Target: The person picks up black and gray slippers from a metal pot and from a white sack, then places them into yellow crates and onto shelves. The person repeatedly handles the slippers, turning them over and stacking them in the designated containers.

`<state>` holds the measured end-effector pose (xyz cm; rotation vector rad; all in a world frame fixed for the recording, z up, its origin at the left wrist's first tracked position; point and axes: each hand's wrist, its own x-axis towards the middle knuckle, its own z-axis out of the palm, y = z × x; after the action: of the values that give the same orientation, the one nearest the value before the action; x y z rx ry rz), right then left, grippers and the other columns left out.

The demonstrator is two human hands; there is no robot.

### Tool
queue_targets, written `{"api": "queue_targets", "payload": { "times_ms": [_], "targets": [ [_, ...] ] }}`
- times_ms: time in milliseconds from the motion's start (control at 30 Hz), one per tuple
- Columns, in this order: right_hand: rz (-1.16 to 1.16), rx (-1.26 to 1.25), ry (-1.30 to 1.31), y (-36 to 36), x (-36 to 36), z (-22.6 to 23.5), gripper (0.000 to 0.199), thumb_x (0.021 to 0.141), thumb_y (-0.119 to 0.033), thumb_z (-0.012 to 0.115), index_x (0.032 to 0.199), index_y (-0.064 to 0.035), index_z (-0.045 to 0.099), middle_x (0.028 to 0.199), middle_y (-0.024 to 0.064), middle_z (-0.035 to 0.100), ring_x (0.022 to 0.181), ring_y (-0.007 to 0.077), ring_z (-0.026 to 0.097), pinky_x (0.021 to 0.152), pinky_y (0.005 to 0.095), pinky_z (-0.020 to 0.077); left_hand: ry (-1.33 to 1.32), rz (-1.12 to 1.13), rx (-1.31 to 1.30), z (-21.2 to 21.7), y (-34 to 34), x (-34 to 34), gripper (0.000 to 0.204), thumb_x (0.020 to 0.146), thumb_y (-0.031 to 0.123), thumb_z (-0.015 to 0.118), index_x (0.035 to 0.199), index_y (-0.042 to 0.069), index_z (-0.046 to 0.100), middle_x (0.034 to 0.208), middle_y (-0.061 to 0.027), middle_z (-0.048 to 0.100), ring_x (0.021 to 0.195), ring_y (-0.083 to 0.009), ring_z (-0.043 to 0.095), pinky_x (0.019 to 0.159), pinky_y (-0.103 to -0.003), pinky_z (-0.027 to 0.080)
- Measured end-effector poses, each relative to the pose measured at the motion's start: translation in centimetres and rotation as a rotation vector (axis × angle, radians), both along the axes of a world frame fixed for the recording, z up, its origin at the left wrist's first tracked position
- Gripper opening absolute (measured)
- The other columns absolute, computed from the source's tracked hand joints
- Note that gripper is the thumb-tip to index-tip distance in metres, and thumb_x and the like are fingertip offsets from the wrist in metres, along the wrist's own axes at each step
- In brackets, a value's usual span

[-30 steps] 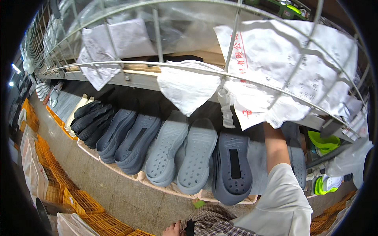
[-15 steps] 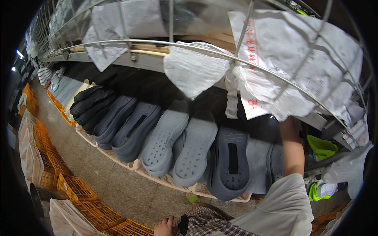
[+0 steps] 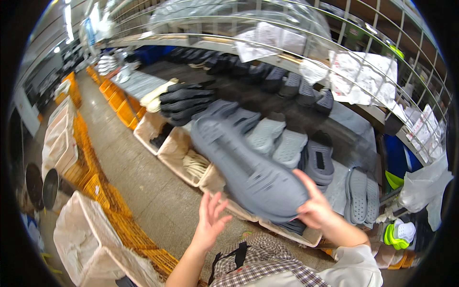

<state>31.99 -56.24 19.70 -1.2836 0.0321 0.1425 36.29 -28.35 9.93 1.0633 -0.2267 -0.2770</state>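
My right hand point(image 3: 316, 203) grips the end of a dark grey shoe sole point(image 3: 267, 184), holding it up before me, slightly smeared by motion. A long narrow recess runs along its middle. My left hand point(image 3: 210, 224) is open beside it, fingers spread and holding nothing. Behind the held sole, light grey soles point(image 3: 290, 147) with holes and a dark grey sole point(image 3: 319, 160) with a black slot lie on the bench. A pair of perforated grey soles point(image 3: 357, 196) rests farther right. The held sole partly hides the other dark soles behind it.
Black soles point(image 3: 186, 101) are stacked at the bench's left. Lined baskets point(image 3: 179, 165) stand under its front edge. Across the aisle runs a row of orange crates point(image 3: 107, 210). A wire rack point(image 3: 334, 36) with hanging papers overhangs the back. Green-and-white soles point(image 3: 399, 234) sit at right.
My right hand has come out from under the rack and now holds a dark grey sole up. My left hand has risen with fingers spread. The view has shifted, showing more of the bench.
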Motion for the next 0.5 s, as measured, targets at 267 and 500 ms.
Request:
{"api": "queue_targets", "payload": {
  "times_ms": [267,500],
  "targets": [
    [0.563,-0.712,-0.858,15.4,-1.9,-7.4,0.103,0.067,-0.036,0.083,0.143,-0.0032,0.021,0.131,0.0229,0.032,0.120,0.0381,0.039,0.100,0.0410,0.0365,0.277,0.571,-0.376,-2.7,8.4,-2.1,0.056,0.093,0.046,0.049,0.136,0.011,0.039,0.123,-0.0085,0.055,0.111,-0.0263,0.055,0.089,-0.047,0.050],
    [0.806,-0.525,-0.861,19.8,-2.7,-7.7,0.112,0.065,-0.026,0.085,0.147,-0.0039,0.012,0.135,0.0219,0.029,0.125,0.0366,0.037,0.102,0.0428,0.0370,0.175,0.268,-0.667,-3.8,13.1,-6.2,0.052,0.089,0.044,0.057,0.131,0.015,0.047,0.130,-0.0042,0.051,0.112,-0.0210,0.054,0.091,-0.050,0.049]
  ]
}}
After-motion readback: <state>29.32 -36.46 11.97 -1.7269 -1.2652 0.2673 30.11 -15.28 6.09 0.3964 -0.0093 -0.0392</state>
